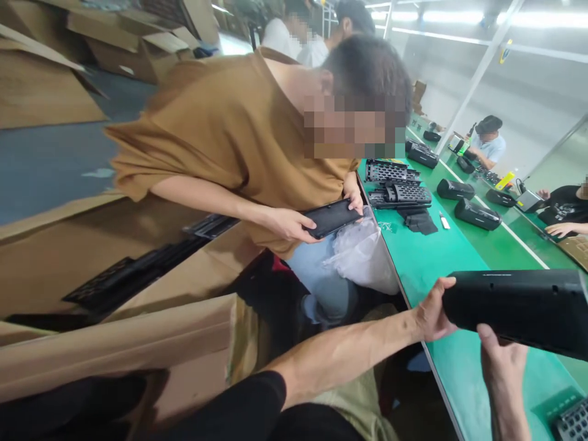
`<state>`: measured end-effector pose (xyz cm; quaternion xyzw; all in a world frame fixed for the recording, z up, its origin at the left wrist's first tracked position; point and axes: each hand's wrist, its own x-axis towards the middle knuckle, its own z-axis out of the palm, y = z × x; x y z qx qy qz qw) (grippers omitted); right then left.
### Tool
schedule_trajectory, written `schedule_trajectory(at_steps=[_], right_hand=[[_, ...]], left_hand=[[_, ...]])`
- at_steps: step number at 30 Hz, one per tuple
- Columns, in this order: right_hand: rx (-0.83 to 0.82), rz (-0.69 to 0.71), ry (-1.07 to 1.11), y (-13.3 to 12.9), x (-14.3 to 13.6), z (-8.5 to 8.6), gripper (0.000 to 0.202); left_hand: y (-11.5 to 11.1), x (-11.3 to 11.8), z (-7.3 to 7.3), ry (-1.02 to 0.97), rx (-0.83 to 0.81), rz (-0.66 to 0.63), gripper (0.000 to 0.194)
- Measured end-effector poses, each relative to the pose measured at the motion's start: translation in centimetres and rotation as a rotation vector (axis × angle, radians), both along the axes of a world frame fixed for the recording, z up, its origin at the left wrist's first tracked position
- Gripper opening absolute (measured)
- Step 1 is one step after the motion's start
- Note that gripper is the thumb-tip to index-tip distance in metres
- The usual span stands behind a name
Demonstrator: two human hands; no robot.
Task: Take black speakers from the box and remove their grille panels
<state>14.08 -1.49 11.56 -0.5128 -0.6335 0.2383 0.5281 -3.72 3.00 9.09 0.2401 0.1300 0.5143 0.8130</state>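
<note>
At the right of the head view, a long black plastic casing is held up over the green bench. It has small holes and a line of pale lettering along its upper face. My left hand is closed around its left end, with the thumb on the top edge. From below, my right hand grips the underside, thumb against the near face; its other fingers are partly hidden behind the casing. Near my right forearm, a black perforated grille part lies at the lower right corner of the bench.
On my left a co-worker holds a black panel. Stacked grilles and several black casings lie along the green bench. A cardboard box with black parts stands at the left. Other people sit across the bench.
</note>
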Motion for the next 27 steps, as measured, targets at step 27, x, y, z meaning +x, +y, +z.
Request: schedule_trajectory(at_steps=[27], right_hand=[[-0.200, -0.015, -0.031, -3.7, 5.0, 3.4, 0.125]], left_hand=[[2.0, -7.3, 0.9, 0.465, 0.494, 0.197, 0.111]])
